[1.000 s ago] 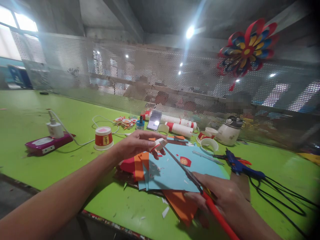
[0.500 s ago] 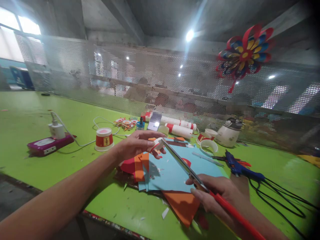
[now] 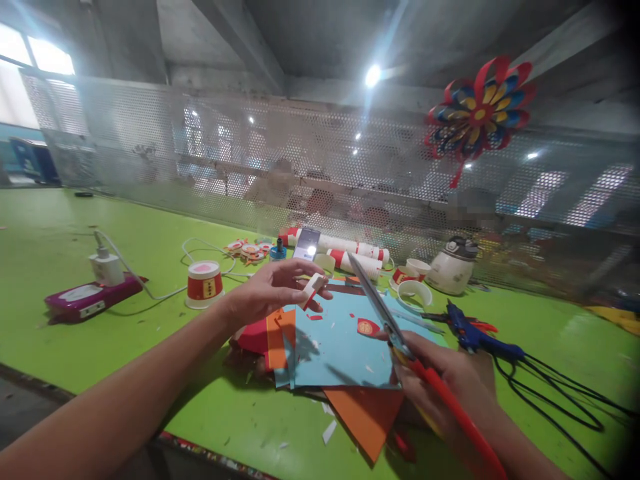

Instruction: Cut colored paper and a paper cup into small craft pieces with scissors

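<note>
So a small white-and-red, paper-looking piece (image 3: pixel 313 291) is pinched in the left hand (image 3: pixel 267 287) above the flat light-blue paper sheet (image 3: pixel 343 350); red-handled metal scissors (image 3: pixel 379 303) are gripped in the right hand (image 3: pixel 457 363), hands apart. Trimming's seemingly being done, and another snip needs the blades lined up.

Green table (image 3: pixel 120 227), perforated screen (image 3: pixel 125 127), grey room

Screen runs along the table's far edge; small lights (image 3: pixel 357 136) and blurred shapes show through. Bare grey ceiling (image 3: pixel 330 33), slanting beam (image 3: pixel 245 47), one glaring lamp (image 3: pixel 373 76). Bright windows (image 3: pixel 50 55) beyond the far left corner, blue bin-like unit (image 3: pixel 35 160) below. Dark floor (image 3: pixel 20 400) past the near left edge.
</note>
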{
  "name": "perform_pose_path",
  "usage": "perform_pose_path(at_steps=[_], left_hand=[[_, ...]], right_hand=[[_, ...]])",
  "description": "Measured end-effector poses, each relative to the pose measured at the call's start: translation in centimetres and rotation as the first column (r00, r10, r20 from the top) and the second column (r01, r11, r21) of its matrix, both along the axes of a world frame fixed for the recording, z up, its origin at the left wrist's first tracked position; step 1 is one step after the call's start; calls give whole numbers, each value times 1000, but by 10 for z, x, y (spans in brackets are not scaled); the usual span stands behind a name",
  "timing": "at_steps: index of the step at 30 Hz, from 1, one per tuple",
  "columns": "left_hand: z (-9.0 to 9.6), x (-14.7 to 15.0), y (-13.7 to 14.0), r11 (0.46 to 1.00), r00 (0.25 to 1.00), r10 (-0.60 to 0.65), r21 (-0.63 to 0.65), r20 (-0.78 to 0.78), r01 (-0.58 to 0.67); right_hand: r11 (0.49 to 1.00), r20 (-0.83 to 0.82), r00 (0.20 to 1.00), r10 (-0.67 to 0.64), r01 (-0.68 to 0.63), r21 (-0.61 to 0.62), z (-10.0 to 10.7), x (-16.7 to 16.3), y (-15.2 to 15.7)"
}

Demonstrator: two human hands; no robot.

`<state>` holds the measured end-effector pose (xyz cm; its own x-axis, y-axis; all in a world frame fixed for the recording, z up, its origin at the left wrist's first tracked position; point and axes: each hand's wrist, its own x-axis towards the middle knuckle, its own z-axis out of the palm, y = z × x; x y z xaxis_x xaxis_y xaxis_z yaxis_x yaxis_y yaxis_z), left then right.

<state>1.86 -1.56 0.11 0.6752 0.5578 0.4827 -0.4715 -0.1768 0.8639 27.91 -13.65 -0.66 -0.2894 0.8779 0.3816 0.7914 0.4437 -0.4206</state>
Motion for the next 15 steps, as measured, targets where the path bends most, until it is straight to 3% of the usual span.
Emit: perform_pose_path(at_steps=[5,11,15], left_hand=[[-1,3,-4,1000,1000,-16,25,-21,17],[1,5,-9,996,987,58,82,-151,-46],[1,10,-13,961,937,243,198,-252,-196]], right_hand=[[1000,-33,999,-25,25,8,0,0,2],[999,-77,996,-40,41,13,3,-11,-6],[984,-151,973,-176,178,0,5,-16,-10]])
